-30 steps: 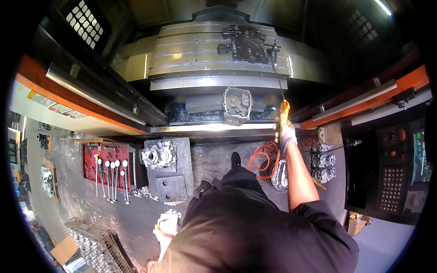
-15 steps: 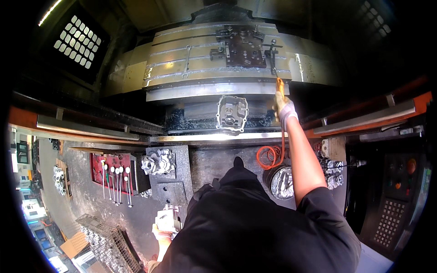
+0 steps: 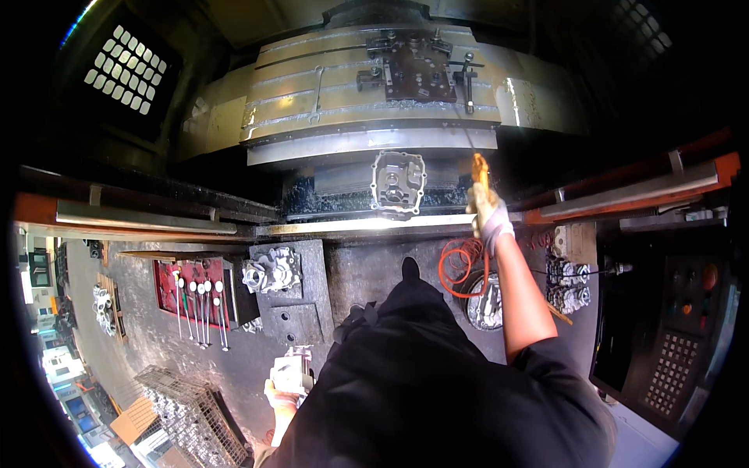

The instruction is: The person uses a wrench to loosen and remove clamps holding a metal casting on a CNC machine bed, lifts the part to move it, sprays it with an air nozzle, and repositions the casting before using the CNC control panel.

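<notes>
My right hand (image 3: 489, 215), in a light glove, is closed around an orange air blow gun (image 3: 480, 168). Its thin nozzle reaches toward the slotted machine table (image 3: 273, 78), and an orange hose (image 3: 445, 273) coils below. Low on the left, my left hand (image 3: 282, 396) grips a pale cast metal housing (image 3: 293, 374) at my side; some of its fingers are hidden by the part. An open-topped metal casting (image 3: 398, 186) lies in front of the table, left of my right hand. On the table, clamps surround a dark fixture plate (image 3: 420, 74).
A wrench (image 3: 317, 97) lies on the machine table. To the left are a red tray (image 3: 165, 287) with several long-stemmed gauges, another casting (image 3: 271, 270) and a wire basket (image 3: 211, 417) of parts. A control panel (image 3: 675, 355) stands at right; castings (image 3: 568, 285) sit beside it.
My right hand has drawn back a little toward me with the blow gun, so its nozzle is farther from the fixture plate. My left hand still holds the housing; the view has shifted slightly.
</notes>
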`<action>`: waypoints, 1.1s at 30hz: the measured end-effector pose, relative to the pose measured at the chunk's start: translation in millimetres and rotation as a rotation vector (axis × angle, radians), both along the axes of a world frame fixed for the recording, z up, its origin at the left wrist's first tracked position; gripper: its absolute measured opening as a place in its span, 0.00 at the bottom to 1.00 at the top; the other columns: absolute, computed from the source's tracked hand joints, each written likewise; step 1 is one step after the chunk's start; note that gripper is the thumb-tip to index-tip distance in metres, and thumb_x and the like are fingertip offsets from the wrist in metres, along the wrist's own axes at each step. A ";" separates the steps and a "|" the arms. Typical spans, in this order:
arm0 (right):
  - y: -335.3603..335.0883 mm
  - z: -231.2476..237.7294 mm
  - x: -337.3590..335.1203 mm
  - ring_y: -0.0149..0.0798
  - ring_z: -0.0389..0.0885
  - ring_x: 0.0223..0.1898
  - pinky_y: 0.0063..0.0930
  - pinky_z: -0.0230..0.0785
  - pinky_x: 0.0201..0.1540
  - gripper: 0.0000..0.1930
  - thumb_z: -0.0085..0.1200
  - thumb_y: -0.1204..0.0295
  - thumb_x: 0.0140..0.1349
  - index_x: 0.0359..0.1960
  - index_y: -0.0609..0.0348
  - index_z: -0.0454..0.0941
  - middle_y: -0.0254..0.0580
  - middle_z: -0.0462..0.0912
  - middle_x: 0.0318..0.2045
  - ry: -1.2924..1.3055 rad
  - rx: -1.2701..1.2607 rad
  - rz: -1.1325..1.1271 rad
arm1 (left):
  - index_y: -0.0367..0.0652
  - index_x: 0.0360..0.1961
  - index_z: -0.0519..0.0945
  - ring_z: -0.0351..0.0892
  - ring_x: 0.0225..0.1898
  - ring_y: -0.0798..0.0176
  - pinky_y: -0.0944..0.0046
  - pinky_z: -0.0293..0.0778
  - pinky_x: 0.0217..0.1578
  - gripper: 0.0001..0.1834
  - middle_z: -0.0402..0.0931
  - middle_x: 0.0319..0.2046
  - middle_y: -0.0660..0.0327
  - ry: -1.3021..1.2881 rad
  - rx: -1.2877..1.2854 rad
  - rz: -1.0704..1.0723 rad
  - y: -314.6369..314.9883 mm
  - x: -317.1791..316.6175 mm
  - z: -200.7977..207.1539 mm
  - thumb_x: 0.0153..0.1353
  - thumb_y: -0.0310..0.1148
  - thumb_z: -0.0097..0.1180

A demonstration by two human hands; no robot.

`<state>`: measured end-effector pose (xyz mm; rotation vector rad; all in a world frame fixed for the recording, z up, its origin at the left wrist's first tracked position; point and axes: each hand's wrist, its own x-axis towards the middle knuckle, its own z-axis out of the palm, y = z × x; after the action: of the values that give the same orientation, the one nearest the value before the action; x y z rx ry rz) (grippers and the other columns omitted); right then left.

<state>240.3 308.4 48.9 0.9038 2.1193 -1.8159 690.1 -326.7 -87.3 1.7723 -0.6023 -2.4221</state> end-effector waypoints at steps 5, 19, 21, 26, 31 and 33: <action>-44.9 2.4 50.3 0.26 0.67 0.12 0.24 0.61 0.12 0.29 0.51 0.39 0.71 0.54 0.53 0.76 0.32 0.78 0.26 -0.033 -0.080 0.119 | 0.45 0.64 0.76 0.78 0.58 0.40 0.35 0.76 0.56 0.37 0.79 0.60 0.49 -0.014 0.017 -0.040 -11.2 -4.4 4.0 0.69 0.62 0.36; -14.6 0.1 48.5 0.27 0.67 0.10 0.24 0.59 0.08 0.31 0.45 0.43 0.75 0.56 0.62 0.78 0.33 0.78 0.25 0.014 -0.073 0.146 | 0.44 0.63 0.76 0.79 0.57 0.42 0.38 0.76 0.56 0.37 0.79 0.59 0.51 -0.014 -0.001 0.024 -25.4 5.5 20.6 0.67 0.62 0.40; -15.5 2.3 33.5 0.27 0.67 0.11 0.24 0.60 0.09 0.29 0.45 0.45 0.76 0.54 0.62 0.78 0.34 0.78 0.26 0.037 -0.113 0.156 | 0.45 0.63 0.77 0.79 0.55 0.43 0.40 0.76 0.55 0.37 0.79 0.57 0.52 -0.001 0.010 0.041 -24.7 14.1 12.5 0.66 0.63 0.42; -10.8 8.7 -27.0 0.26 0.67 0.11 0.23 0.60 0.09 0.26 0.46 0.46 0.76 0.53 0.58 0.79 0.32 0.78 0.25 0.009 -0.109 0.214 | 0.46 0.61 0.78 0.80 0.51 0.46 0.45 0.78 0.51 0.37 0.81 0.54 0.54 0.038 0.039 0.098 -18.8 37.4 -6.9 0.62 0.64 0.49; -1.2 16.1 -101.2 0.26 0.67 0.12 0.23 0.60 0.09 0.29 0.47 0.42 0.74 0.53 0.58 0.79 0.32 0.77 0.24 -0.041 -0.077 0.254 | 0.47 0.60 0.78 0.81 0.49 0.47 0.48 0.78 0.49 0.38 0.82 0.52 0.55 0.066 0.107 0.145 -19.1 75.5 -23.8 0.59 0.65 0.54; 7.7 11.3 -132.2 0.28 0.66 0.11 0.24 0.61 0.10 0.32 0.47 0.40 0.73 0.55 0.60 0.78 0.33 0.77 0.25 -0.029 -0.058 0.227 | 0.46 0.60 0.78 0.80 0.51 0.46 0.45 0.77 0.50 0.39 0.81 0.54 0.54 0.083 0.100 0.165 -3.2 81.0 -18.8 0.58 0.64 0.54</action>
<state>108.1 316.1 60.2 0.6430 2.0461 -1.7294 771.1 -329.9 -106.0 1.6730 -0.3181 -2.4362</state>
